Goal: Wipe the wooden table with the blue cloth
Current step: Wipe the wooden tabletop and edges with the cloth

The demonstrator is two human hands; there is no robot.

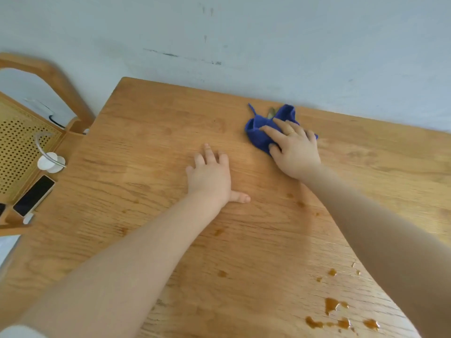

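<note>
The wooden table (151,132) fills most of the view and butts against a pale wall. A crumpled blue cloth (260,134) lies near the table's far edge. My right hand (294,148) presses down on it with spread fingers, a ring on one finger. A small greenish scrap (271,112) pokes out just behind the cloth. My left hand (211,175) rests flat on the bare wood to the left of the cloth, fingers apart, holding nothing. Brown liquid spots (332,307) are scattered over the near right part of the table.
A wooden chair with a woven cane back (17,145) stands at the left. On it lie a dark phone (34,195) and a white round object with a clear curved handle (50,162). The wall runs close behind the table's far edge.
</note>
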